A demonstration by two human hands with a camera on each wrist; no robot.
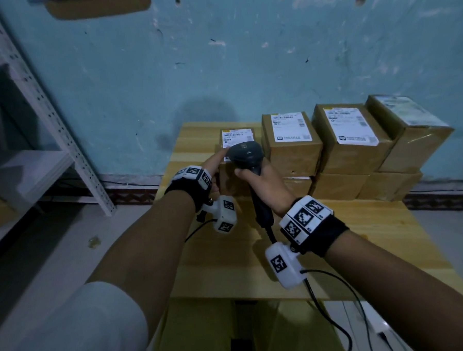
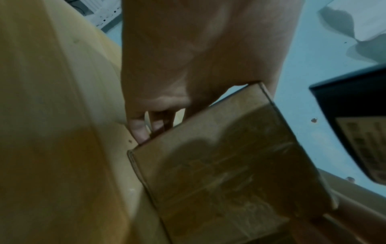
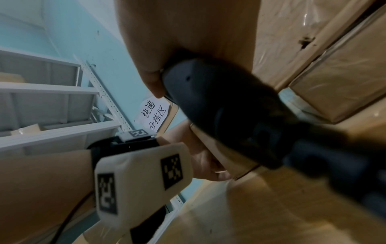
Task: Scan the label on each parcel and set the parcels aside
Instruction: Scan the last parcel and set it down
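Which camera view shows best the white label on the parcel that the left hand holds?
The head view: the label lies on top, partly hidden by the scanner. The left wrist view shows only the parcel's plain side; the right wrist view shows none.

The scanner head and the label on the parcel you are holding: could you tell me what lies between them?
Nothing shows between them: in the head view the scanner hangs just over the label of the parcel, overlapping its near edge.

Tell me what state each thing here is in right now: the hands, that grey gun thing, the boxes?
left hand: gripping the leftmost parcel's side.
right hand: wrapped round the scanner's handle.
scanner: held over the leftmost parcel's label.
leftmost parcel: closed, label up, on the table.
other parcels: closed, stacked two high, labels up.
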